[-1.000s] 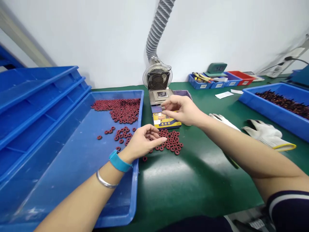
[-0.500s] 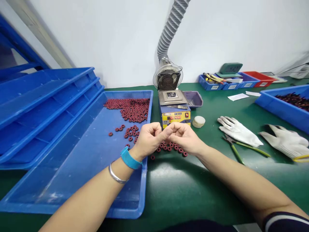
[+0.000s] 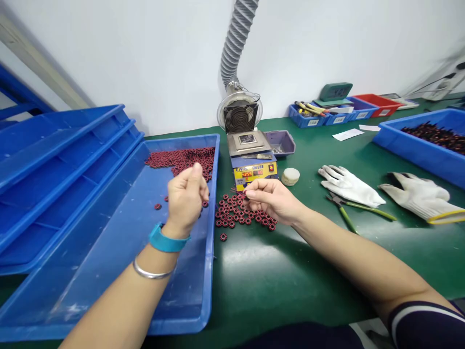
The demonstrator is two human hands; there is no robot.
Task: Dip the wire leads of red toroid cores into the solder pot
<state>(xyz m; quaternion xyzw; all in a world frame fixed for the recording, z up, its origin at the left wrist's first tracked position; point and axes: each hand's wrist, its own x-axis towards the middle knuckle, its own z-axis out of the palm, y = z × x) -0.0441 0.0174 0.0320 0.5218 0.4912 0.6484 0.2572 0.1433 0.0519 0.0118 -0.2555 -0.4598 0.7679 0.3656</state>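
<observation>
My left hand (image 3: 186,198) is raised over the big blue tray (image 3: 109,271), fingers curled into a loose fist; what it holds, if anything, is hidden. My right hand (image 3: 271,198) rests on the green mat with thumb and forefinger pinched on a small red coil ring at the edge of a loose pile of red rings (image 3: 240,215). More red rings (image 3: 181,160) lie heaped at the tray's far end. A yellow-fronted solder pot (image 3: 252,162) stands just beyond the pile.
Stacked blue trays (image 3: 54,160) fill the left. A fume fan with a grey hose (image 3: 239,114), a grey dish (image 3: 283,141) and a white puck (image 3: 290,176) sit by the pot. White gloves (image 3: 348,184), green-handled pliers (image 3: 345,213) and a blue bin of dark coils (image 3: 428,143) lie right.
Both hands met above the pile, then parted. My left hand swung left over the tray and lifted; my right hand stayed by the pile, pinching a ring.
</observation>
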